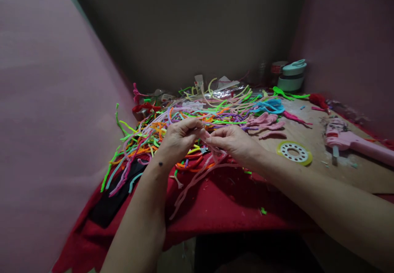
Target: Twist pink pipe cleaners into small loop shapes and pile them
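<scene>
My left hand [181,138] and my right hand [229,142] meet at the middle of the view, fingertips almost touching. Both are closed in a pinch on pale pink pipe cleaners [197,179], whose long loose ends hang down towards the front of the table. The pinched part is mostly hidden by my fingers. Right behind my hands spreads a big tangled heap of pipe cleaners [156,127] in many colours. Looped pink pipe cleaners [261,120] lie just beyond my right hand, with a blue looped bundle [271,106] behind them.
A yellow-rimmed tape roll [294,153] and a pink glue gun [353,139] lie on a brown board [314,174] at the right. A teal container [292,76] stands at the back. Under the heap's left side is a black flat object [113,199]. Red cloth [234,207] covers the table.
</scene>
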### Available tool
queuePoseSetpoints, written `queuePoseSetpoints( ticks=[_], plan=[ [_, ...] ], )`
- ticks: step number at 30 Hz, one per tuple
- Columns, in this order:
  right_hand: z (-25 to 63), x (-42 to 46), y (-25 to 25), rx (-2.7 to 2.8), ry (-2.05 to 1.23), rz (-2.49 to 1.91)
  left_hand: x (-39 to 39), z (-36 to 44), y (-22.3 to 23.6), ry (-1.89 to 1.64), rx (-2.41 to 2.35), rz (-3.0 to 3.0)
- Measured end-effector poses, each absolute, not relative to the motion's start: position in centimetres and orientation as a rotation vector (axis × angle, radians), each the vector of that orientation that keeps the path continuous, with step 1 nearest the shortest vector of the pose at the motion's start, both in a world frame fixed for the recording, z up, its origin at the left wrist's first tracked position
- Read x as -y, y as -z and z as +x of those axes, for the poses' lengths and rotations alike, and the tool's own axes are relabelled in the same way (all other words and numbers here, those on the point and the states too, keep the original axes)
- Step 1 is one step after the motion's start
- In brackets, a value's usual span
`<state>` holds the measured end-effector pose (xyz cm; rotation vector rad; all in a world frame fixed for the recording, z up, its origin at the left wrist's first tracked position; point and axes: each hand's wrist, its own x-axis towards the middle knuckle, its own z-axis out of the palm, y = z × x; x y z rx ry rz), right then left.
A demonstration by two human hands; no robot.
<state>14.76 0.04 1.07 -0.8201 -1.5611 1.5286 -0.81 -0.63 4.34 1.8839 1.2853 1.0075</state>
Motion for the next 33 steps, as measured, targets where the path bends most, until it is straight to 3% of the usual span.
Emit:
queuePoseSetpoints(
  ticks=[9, 15, 24, 33],
  plan=[
    [15.0, -0.8, -0.1, 1.613, -1.604, -0.654, 0.4, -1.4, -4.2, -0.925, -1.290, 2.112],
    [15.0, -0.6, 0.2, 1.552, -1.681, -0.680, 0.4, -1.7, -4.4, -0.867, -1.274, 2.558],
    [14.6, -0.4, -0.1, 1.536, -1.569, -0.874, 0.0, -1.4, -3.9, -0.753, -1.271, 2.727],
    [14.6, -0.1, -0.7, 1.464, -1.515, -0.916, 0.1, -1.3, -4.0, -0.958, -1.396, 2.645]
  ],
)
